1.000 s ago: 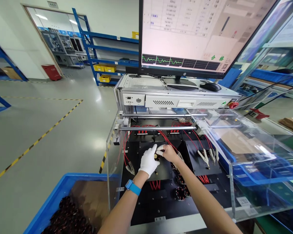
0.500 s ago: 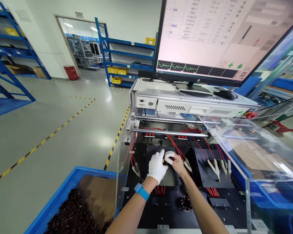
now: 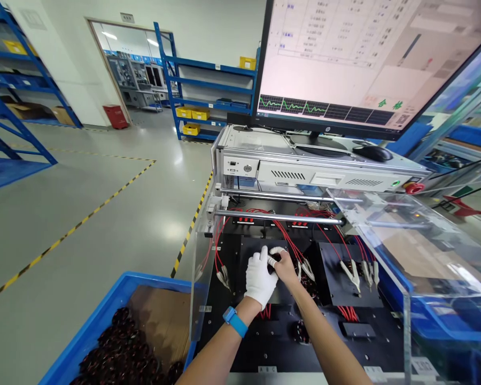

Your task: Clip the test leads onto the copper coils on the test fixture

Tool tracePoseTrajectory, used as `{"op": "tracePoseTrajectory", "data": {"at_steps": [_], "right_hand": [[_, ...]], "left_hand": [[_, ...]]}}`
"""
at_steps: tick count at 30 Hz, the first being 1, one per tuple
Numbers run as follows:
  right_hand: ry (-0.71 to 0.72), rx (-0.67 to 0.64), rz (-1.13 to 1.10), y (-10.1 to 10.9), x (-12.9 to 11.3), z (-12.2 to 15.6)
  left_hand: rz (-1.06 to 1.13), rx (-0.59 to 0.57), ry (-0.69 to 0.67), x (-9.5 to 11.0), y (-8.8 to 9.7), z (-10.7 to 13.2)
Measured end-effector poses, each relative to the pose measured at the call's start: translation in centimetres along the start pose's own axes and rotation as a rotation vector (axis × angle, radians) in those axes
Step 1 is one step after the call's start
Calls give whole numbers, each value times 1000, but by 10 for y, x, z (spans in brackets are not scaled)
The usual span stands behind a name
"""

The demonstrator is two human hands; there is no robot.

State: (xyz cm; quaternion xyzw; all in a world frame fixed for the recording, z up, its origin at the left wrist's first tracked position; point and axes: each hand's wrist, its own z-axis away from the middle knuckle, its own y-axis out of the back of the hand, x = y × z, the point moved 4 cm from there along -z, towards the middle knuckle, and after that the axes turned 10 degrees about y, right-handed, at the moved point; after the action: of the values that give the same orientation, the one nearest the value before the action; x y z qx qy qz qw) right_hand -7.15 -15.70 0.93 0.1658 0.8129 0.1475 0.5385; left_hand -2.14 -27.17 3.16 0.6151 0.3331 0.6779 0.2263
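Observation:
My left hand (image 3: 260,276), in a white glove with a blue wristband, rests on the black fixture plate (image 3: 260,331) inside the clear-walled test station. My right hand (image 3: 284,265), bare but for white finger cots, meets it there. Both hands pinch a small dark part between them, mostly hidden by the fingers. Red leads with metal clips (image 3: 307,270) hang just right of my hands. Another clip (image 3: 223,277) lies to the left. A dark wound coil (image 3: 302,332) sits on the plate under my right forearm.
A blue bin (image 3: 104,305) of dark wound coils (image 3: 120,353) stands at lower left. A clear acrylic cover (image 3: 404,240) slopes over the right side. Behind are the grey tester box (image 3: 304,171), a large monitor (image 3: 369,59) and a mouse (image 3: 372,153). Blue shelving stands across the floor.
My hands have stayed together on the plate, shifting slightly nearer. The camera swung right between the first two frames, then tilted slightly.

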Motion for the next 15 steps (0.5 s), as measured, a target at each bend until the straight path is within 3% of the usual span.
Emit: {"op": "tracePoseTrajectory", "data": {"at_steps": [3, 5, 8, 10, 15], "right_hand": [[-65, 42, -80, 10, -2, 10], [-190, 101, -134, 15, -3, 25], [-441, 25, -195, 11, -2, 49], [-520, -66, -254, 7, -2, 58], [-380, -127, -187, 13, 0, 59]], "left_hand": [[285, -62, -117, -17, 14, 5], [392, -54, -148, -30, 22, 6], [258, -28, -284, -35, 23, 7], [135, -26, -403, -33, 19, 6], [-50, -13, -598, -30, 18, 3]]}}
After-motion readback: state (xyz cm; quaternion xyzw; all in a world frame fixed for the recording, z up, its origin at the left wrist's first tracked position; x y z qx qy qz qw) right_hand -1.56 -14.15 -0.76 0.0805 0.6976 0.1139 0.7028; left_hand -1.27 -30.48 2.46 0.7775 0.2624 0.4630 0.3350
